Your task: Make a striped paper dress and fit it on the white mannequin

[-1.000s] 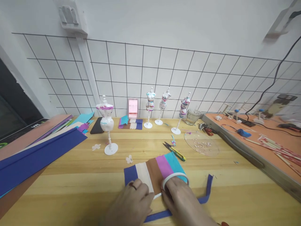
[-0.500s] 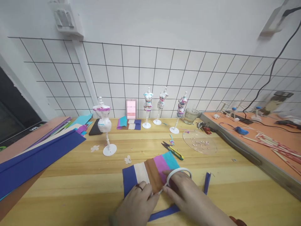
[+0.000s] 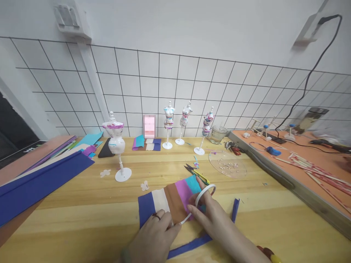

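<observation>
glass jar (image 3: 218,136) near gridded wall (image 3: 170,87); black cable (image 3: 310,71) across orange surface (image 3: 329,160); white wall box (image 3: 71,20) upper left

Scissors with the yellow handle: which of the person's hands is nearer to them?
The right hand: it is just on the near side of the scissors. The left hand is farther off, to their left and closer to the camera, on the striped paper.

1 dark ring (image 3: 156,216) on left grip (image 3: 154,233); rounded red-brown, yellow beads (image 3: 267,252) at right forearm (image 3: 237,237).

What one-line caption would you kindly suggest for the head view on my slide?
Left hand on a striped sheet, right hand holding a roll of white tape, four mannequins behind.
</observation>
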A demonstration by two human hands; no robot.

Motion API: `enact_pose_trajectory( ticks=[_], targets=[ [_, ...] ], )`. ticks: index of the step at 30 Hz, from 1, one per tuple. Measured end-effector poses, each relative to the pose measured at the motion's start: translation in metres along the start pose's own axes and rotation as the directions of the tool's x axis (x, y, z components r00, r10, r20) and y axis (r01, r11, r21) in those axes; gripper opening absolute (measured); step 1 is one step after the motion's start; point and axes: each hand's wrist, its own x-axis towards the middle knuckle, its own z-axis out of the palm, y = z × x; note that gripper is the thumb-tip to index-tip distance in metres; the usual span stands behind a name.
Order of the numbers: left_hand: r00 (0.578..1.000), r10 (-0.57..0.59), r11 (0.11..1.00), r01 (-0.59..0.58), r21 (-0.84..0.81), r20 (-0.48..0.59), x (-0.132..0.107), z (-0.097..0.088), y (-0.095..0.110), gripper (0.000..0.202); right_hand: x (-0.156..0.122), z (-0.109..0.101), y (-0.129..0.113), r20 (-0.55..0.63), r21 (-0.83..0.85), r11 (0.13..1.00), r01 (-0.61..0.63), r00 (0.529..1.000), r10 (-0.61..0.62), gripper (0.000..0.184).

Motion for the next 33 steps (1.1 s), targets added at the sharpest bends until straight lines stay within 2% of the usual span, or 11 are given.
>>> enact_pose_trajectory(
  ticks=[3, 11, 17, 22, 33],
  targets=[
    [1.000, 0.008, 1.000, -0.008, -0.013, -0.011, 0.001, 0.002, -0.001, 0.033, -0.001, -0.010, -0.004, 0.018, -0.201, 0.978, -0.063, 0.998, 0.068, 0.066],
    [0.999, 0.013, 0.999, -0.015, -0.044, -0.041, 0.001, 0.005, -0.006, 0.035, 0.006, -0.020, -0.003, 0.092, -0.349, 0.928, -0.133, 0.980, 0.175, 0.070],
    [1.000, 0.007, 0.997, -0.008, -0.079, -0.013, -0.002, -0.002, -0.004, 0.037, 0.008, -0.020, 0.006, 0.106, -0.354, 0.932, -0.079, 0.987, 0.124, 0.066],
    [1.000, 0.001, 0.995, -0.001, -0.103, -0.002, -0.001, -0.002, -0.005, 0.040, 0.010, -0.020, 0.004, 0.096, -0.356, 0.928, -0.104, 0.984, 0.147, 0.067],
    [0.999, -0.018, 0.998, 0.020, -0.067, 0.043, -0.001, -0.005, -0.001, 0.038, 0.011, -0.030, 0.013, 0.162, -0.204, 0.973, -0.107, 0.977, 0.141, 0.077]
  ],
)
